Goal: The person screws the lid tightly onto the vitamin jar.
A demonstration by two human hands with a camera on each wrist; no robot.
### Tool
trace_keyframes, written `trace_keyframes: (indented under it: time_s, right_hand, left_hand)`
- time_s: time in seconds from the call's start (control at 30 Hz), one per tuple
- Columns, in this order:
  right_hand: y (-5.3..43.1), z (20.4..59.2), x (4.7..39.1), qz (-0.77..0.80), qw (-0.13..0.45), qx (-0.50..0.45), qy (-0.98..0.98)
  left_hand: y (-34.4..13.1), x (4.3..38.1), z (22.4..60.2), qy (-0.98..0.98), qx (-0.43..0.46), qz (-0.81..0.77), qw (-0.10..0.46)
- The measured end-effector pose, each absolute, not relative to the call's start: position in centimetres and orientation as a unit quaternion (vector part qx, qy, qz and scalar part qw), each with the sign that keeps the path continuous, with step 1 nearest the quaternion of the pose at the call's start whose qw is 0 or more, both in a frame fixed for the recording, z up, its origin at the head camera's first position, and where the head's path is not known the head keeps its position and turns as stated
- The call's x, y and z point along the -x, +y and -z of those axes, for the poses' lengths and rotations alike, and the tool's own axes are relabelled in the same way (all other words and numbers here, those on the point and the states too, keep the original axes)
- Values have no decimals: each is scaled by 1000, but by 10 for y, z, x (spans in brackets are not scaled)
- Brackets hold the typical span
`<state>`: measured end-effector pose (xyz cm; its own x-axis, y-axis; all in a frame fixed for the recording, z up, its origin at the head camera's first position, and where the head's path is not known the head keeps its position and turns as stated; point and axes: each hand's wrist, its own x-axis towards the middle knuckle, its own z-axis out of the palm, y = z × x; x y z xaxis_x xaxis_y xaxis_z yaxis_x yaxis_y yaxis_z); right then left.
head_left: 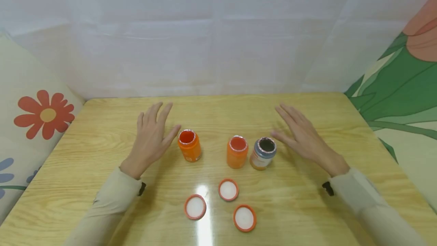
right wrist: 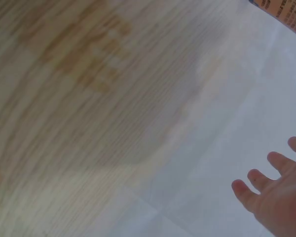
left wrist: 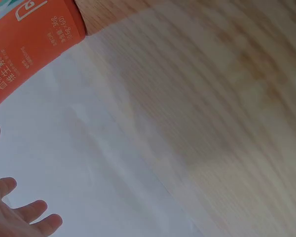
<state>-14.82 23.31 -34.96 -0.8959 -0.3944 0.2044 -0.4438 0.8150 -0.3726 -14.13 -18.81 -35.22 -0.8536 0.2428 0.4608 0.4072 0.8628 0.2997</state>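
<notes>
White sheet [head_left: 218,56] hangs behind everything, meets the wood-grain table [head_left: 112,124] at its far edge. Both hands well apart, fingers extended, gripping nothing: left hand [head_left: 148,139] outboard of the left jar, right hand [head_left: 304,136] outboard of the grey jar. Thumbs sit close to those jars; left wrist view shows a gap, right thumb contact I can't tell. Three jars between the hands, mid-table, all upright, mouths up and uncovered: orange left jar [head_left: 191,151] on its own, orange middle jar [head_left: 237,158] just beside the grey jar [head_left: 261,160]. They stand on their own bases, so presumably no need for a hand on them. Smallest: near lid [head_left: 244,218], left lid [head_left: 195,207], upper lid [head_left: 228,190], loose on the near side, white inner faces up, probably to keep those off the wood and within either hand's reach.
</notes>
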Motion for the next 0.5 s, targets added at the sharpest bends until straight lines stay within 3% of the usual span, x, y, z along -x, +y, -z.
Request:
trace_keyframes:
  time_s: [0.5]
  right_hand:
    - [239,352,137,-207,43,-234,-949]
  left_hand:
    - [-196,136,355,-920,224,211,242]
